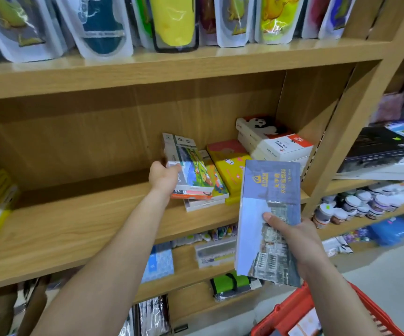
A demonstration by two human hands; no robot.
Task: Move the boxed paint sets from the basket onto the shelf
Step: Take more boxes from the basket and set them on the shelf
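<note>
The fingers of the left hand close round the near end of a landscape-printed box, tipped up on a short stack of boxes at the middle of the frame, on the wooden shelf. The right hand, lower right of centre, grips a long blue-grey box by its lower half, thumb on the cover, held in the air in front of the shelf.

Further right on that shelf lie a yellow box and a white pile.

The job looks partly done: several sets are shelved, one is being placed, one is in hand. The red basket, at the bottom right, shows something pale inside, though what it is I cannot tell.
</note>
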